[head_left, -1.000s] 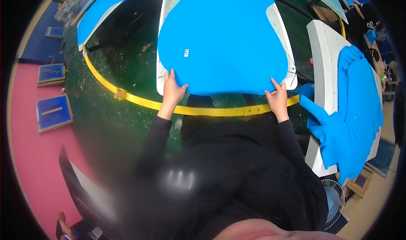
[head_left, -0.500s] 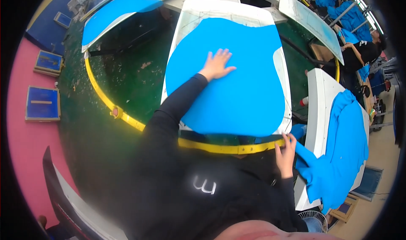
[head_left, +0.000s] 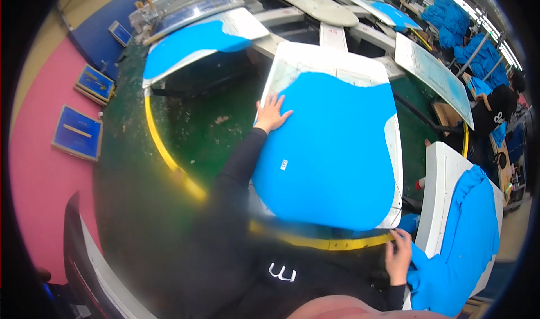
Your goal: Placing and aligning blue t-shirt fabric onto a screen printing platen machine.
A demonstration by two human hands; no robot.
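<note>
Blue garment: a bright blue cloth [head_left: 332,150] lies spread flat over a white printing board [head_left: 315,60], covering most of it; the board's far end and a strip along its right edge stay bare. A small white tag shows on the cloth near its left side.
Left hand: the left hand [head_left: 271,115] lies palm down at the garment's far left edge, where the blue meets the bare white board. Its fingers are spread wide and flat, gripping nothing. The black sleeve runs back from it along the board's left edge.
Right hand: the right hand [head_left: 398,257] sits at the board's near right corner, just beside the garment's near edge and touching the yellow rail [head_left: 337,243]. The fingers are loosely curled; whether they pinch any cloth I cannot tell.
Yellow rail: it curves below the board's near end and on round to the left over the green floor [head_left: 208,128].
Pile of blue garments: a heap of the same blue cloth [head_left: 467,240] lies on a white counter [head_left: 436,195] to the right, its near end just beside the right hand.
Neighbouring boards: another board with blue cloth [head_left: 197,41] stands to the far left; more boards fan out beyond.
Framed screens: blue framed panels [head_left: 77,132] lie on the pink floor at the left.
Another person: someone in black [head_left: 495,114] stands at the far right.
</note>
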